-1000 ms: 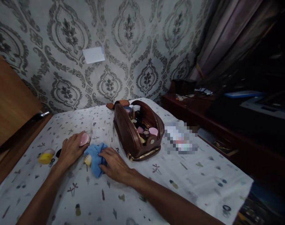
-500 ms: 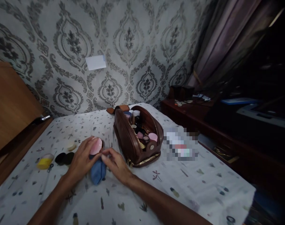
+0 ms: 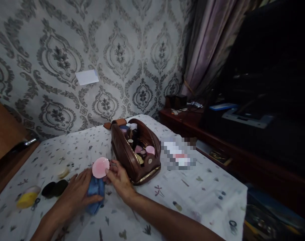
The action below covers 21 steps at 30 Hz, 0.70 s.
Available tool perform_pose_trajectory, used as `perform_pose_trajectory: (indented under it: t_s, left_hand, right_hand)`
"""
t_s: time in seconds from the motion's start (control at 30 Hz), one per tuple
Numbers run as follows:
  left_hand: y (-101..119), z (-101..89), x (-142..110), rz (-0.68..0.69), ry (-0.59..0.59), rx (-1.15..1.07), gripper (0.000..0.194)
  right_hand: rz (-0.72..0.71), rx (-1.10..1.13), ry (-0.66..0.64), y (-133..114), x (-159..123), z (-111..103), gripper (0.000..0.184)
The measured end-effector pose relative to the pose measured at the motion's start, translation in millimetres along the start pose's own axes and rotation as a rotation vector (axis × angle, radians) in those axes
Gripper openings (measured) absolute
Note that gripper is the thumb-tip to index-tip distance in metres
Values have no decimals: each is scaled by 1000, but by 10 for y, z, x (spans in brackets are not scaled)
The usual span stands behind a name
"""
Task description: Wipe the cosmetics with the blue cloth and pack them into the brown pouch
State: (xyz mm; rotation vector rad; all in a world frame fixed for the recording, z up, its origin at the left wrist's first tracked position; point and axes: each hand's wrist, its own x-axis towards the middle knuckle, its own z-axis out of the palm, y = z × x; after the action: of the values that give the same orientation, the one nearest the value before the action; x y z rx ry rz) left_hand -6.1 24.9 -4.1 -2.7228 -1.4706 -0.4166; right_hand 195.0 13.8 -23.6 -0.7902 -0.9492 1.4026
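My right hand (image 3: 118, 179) pinches a round pink compact (image 3: 100, 167) by its edge, holding it just above the table. My left hand (image 3: 76, 194) is wrapped round a blue cloth (image 3: 94, 193) bunched under and beside the compact. Directly to the right stands an unzipped brown leather toiletry bag (image 3: 132, 150) packed with small jars and bottles.
A patterned white cloth covers the table (image 3: 192, 190). On its left lie a yellow jar (image 3: 25, 198), two black round lids (image 3: 54, 188) and a cream jar (image 3: 62, 172). A dark sideboard (image 3: 217, 140) stands to the right, and a wooden panel (image 3: 4, 134) stands at the left.
The pink compact passed from my left hand to my right and was raised. My left hand took over the blue cloth. The view swung to the right.
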Motion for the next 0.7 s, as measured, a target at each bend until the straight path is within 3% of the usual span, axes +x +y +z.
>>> perform_pose_trajectory:
  t_s: [0.07,0.13,0.23,0.4,0.5,0.6,0.7]
  left_hand:
    - [-7,-57,-13,-9,-119,-6,57]
    - [6,-122,-12,-12,-114,-9,39]
    - [6,-231,6,-52,16,-7,33]
    - [28,-369,62,-311,234,-33,45]
    - [171,-304,109,-191,355,-157,50]
    - [361,-183,145,-43,299,-256,48]
    - [472,-154,152,-88,240,-342,45]
  right_hand:
    - [-39,-32,-1,11,-3,8,57]
    - [-68,-67,-3,17,-9,13,52]
    - [-64,-90,13,23,-13,16,51]
    - [-15,-66,18,52,4,20,46]
    - [-36,-111,0,63,-2,17,39]
    - [-37,-164,-69,42,-29,3,33]
    - [11,-143,-118,-20,-71,-2,34]
